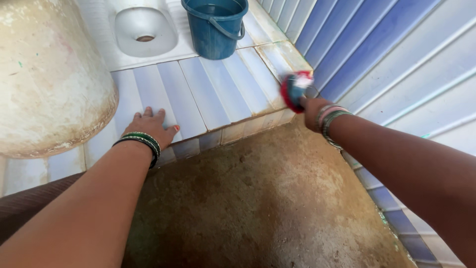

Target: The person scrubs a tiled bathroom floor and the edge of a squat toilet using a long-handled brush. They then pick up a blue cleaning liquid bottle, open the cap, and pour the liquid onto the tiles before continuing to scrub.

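My left hand (149, 125) lies flat, fingers apart, on the raised tiled step (208, 94) near its front edge; dark green bangles ring the wrist. My right hand (311, 108) grips a red and blue scrub brush (294, 89) pressed against the right end of the step, close to the blue and white striped wall (396, 59). Pink and green bangles sit on that wrist. The brush head is partly blurred.
A blue bucket (215, 27) stands on the step at the back beside a white squat toilet pan (144, 30). A large stained white tank (49, 74) fills the left. Below the step lies a wet brown concrete floor (263, 198).
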